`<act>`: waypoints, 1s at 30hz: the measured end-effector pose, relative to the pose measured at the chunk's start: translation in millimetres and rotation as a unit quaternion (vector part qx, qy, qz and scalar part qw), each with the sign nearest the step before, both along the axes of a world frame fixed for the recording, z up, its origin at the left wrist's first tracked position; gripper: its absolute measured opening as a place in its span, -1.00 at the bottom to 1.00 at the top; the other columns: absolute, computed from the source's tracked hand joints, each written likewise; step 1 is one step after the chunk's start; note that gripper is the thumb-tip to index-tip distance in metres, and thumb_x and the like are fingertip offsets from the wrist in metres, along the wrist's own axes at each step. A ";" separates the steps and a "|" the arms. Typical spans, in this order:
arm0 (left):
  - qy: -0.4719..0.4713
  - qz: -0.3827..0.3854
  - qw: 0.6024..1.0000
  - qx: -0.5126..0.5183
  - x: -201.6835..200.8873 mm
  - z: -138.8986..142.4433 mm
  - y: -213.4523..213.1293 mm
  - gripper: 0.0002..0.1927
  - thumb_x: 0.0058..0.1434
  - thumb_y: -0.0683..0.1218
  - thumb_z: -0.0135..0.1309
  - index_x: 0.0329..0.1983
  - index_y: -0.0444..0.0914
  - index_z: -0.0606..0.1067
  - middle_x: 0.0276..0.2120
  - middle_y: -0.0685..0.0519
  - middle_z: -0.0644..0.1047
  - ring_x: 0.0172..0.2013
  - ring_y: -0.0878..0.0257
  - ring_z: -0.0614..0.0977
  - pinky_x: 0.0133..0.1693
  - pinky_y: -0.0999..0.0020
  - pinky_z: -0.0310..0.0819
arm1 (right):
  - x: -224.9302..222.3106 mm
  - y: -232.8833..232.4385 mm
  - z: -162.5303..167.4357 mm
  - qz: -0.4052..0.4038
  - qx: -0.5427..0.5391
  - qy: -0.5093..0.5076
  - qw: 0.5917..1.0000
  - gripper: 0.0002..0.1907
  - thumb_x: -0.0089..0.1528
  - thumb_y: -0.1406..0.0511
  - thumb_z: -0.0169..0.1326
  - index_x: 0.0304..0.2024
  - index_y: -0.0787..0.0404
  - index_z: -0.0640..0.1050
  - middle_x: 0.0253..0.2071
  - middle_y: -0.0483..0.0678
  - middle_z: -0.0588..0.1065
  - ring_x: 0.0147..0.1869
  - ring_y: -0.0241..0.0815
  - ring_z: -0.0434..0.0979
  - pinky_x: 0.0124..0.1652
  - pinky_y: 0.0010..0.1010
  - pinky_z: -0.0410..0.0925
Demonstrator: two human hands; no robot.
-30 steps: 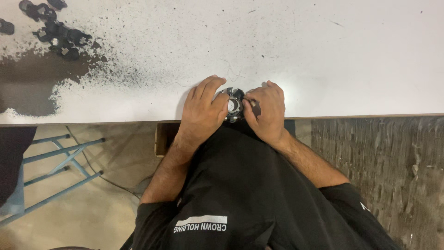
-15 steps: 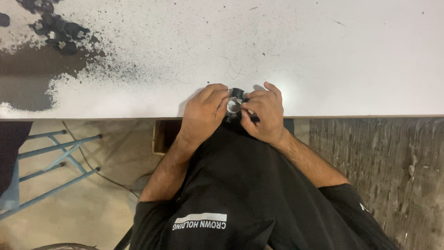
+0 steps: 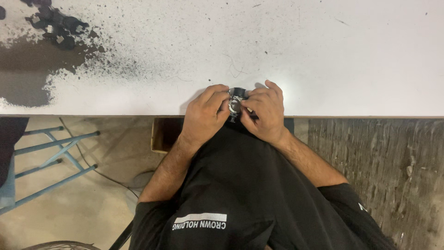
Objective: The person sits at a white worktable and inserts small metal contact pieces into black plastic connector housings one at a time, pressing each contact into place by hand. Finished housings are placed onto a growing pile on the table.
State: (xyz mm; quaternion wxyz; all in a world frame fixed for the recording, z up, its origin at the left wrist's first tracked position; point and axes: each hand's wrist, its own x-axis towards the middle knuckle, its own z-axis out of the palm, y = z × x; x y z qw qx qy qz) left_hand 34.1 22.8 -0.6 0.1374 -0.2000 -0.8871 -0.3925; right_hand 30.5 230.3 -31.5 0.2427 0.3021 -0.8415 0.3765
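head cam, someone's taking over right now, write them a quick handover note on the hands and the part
Left hand: closed on the small black and silver part, fingers wrapped on its left side.
Right hand: pinching the same part from the right.
Part: held between both hands at the near edge of the white table.
More small dark parts lie in a sooty patch at the table's far left corner.
Done and left: not readable from this view; the part is too small to tell its state.

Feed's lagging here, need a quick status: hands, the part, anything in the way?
Left hand and right hand both closed on a small black and silver part at the white table's near edge. More small dark parts lie far left, apart. Nothing crowding the hands.
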 end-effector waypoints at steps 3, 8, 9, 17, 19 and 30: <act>0.038 0.018 0.999 -0.016 1.4 -8.1 4.2 -0.82 0.16 -0.28 0.17 -0.17 -0.29 0.49 -0.05 -0.02 0.57 -0.13 0.06 0.67 -0.14 0.24 0.62 | 1.6 0.4 1.2 -0.004 -0.009 -0.006 1.000 -0.72 0.09 0.45 0.30 -0.18 0.18 0.54 -0.21 -0.06 0.53 0.05 -0.05 0.55 0.35 0.04 0.21; 0.093 0.034 0.995 0.014 -0.1 -20.8 12.2 -0.78 0.09 -0.29 0.16 -0.21 -0.29 0.45 -0.10 -0.03 0.57 -0.21 0.08 0.65 -0.21 0.23 0.58 | 5.8 -0.2 4.2 -0.002 -0.010 0.008 1.000 -0.71 0.09 0.44 0.31 -0.16 0.19 0.54 -0.20 -0.04 0.52 0.06 -0.01 0.55 0.34 0.04 0.20; 0.100 0.037 0.994 0.014 -0.3 -22.2 12.9 -0.78 0.08 -0.29 0.16 -0.21 -0.28 0.44 -0.10 -0.02 0.56 -0.20 0.08 0.64 -0.20 0.22 0.57 | 5.9 -1.0 4.1 -0.004 -0.006 0.008 1.000 -0.70 0.10 0.44 0.31 -0.15 0.19 0.54 -0.19 -0.04 0.52 0.07 -0.01 0.55 0.34 0.04 0.20; 0.108 0.047 0.993 0.009 1.4 -20.8 18.2 -0.77 0.07 -0.25 0.18 -0.21 -0.26 0.45 -0.13 0.01 0.57 -0.22 0.10 0.63 -0.18 0.18 0.54 | 8.9 -2.8 3.2 -0.026 0.010 0.007 1.000 -0.65 0.12 0.47 0.35 -0.09 0.19 0.52 -0.15 -0.04 0.51 0.08 0.00 0.53 0.34 0.02 0.21; 0.104 0.049 0.993 0.011 0.6 -20.3 17.4 -0.78 0.07 -0.25 0.18 -0.22 -0.26 0.46 -0.13 0.02 0.57 -0.24 0.11 0.62 -0.20 0.19 0.53 | 7.6 -5.5 4.6 -0.026 0.004 0.018 0.999 -0.65 0.12 0.48 0.34 -0.10 0.18 0.52 -0.14 -0.05 0.50 0.08 -0.01 0.52 0.35 0.02 0.21; 0.124 0.104 0.987 0.012 -8.7 -9.4 -6.0 -0.82 0.07 -0.34 0.08 -0.26 -0.30 0.44 -0.06 -0.12 0.55 -0.05 0.01 0.60 -0.04 0.02 0.50 | -4.2 5.2 33.8 -0.002 0.024 -0.054 0.998 -0.70 0.14 0.42 0.29 -0.12 0.17 0.49 -0.12 -0.03 0.46 0.10 0.01 0.45 0.31 0.09 0.22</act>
